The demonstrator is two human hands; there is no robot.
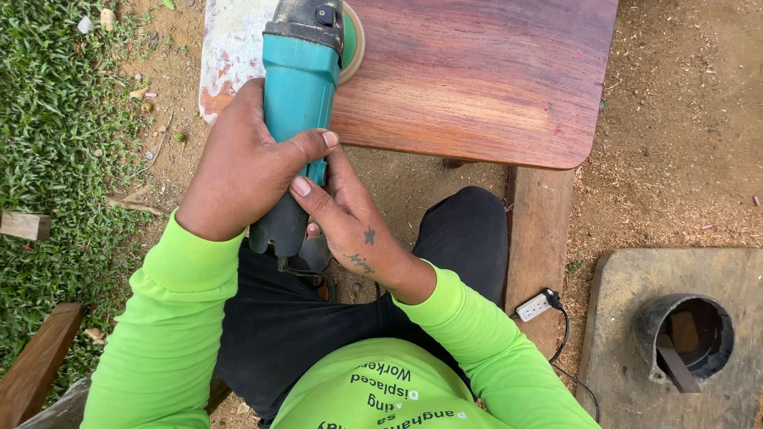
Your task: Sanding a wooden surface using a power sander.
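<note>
A teal-and-black angle grinder (298,103), seen upper centre of the frame, was gripped round its body by the left hand (242,163), w/ the right hand (346,222) clasped on its lower end just beside the left; its green-backed disc (351,41) was laid on the reddish wooden board (485,79) at the top. The board was carried on a desk whose plank (539,230) showed at centre right. A white power strip (534,306) was seen lower right, near a dark pipe (685,338) set in a concrete slab (628,278), w/ grass (56,143) at the left edge.
</note>
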